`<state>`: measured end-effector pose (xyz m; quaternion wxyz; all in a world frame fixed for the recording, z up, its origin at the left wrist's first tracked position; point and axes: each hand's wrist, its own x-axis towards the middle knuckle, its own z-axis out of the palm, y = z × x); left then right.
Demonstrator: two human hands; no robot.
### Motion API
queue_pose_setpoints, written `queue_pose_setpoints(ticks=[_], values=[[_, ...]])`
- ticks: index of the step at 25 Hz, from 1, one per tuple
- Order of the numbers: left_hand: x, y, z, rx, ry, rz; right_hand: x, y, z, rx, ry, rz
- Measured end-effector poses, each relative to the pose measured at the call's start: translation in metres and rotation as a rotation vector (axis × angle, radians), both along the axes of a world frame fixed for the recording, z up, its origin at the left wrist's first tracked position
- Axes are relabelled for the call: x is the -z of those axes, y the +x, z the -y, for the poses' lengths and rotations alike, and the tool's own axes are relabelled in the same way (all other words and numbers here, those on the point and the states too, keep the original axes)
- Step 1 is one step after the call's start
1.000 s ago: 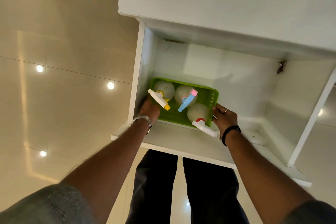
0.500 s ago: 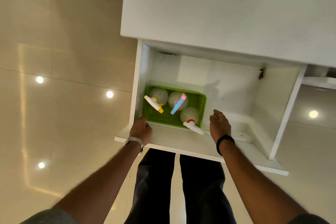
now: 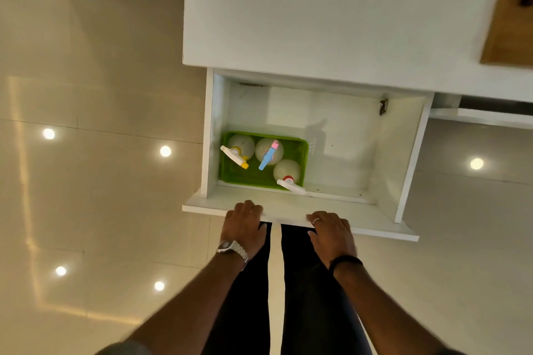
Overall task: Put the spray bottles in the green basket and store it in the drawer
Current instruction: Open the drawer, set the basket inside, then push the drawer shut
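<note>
The green basket (image 3: pixel 304 153) sits inside the open white drawer (image 3: pixel 340 158), against its left wall. Three white spray bottles stand in it: one with a yellow-tipped trigger (image 3: pixel 240 144), one with a blue and pink trigger (image 3: pixel 269 150), and one with a red collar (image 3: pixel 287 170) at the basket's near right corner. My left hand (image 3: pixel 245 225), with a metal watch on its wrist, and my right hand (image 3: pixel 331 235), with a ring and a black band, both lie on the drawer's front panel (image 3: pixel 375 223), fingers curled over its top edge. Neither hand touches the basket.
The white cabinet top (image 3: pixel 317 8) overhangs the back of the drawer. A wooden surface (image 3: pixel 510 8) shows at the upper right. Glossy beige floor tiles (image 3: pixel 86 181) reflect ceiling lights. My dark trouser legs (image 3: pixel 302 282) stand directly in front of the drawer.
Both hands let go of the basket's sides, drew back out of the drawer, and came to rest on its front panel. The basket stays in the drawer.
</note>
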<state>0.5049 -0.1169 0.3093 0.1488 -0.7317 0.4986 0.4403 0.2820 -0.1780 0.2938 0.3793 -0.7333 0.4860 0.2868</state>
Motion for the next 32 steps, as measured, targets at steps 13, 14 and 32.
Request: queue_pose_setpoints(ticks=[13,14,32], values=[[0.027,0.049,0.061,0.758,-0.389,-0.019,0.006,0.015,0.057,-0.254,-0.301,0.001],[0.026,0.050,0.067,0.672,-0.374,0.031,0.005,0.017,0.062,-0.180,-0.293,-0.040],[-0.027,0.021,0.126,-2.597,0.090,-1.028,-0.027,0.113,0.134,2.815,0.492,0.569]])
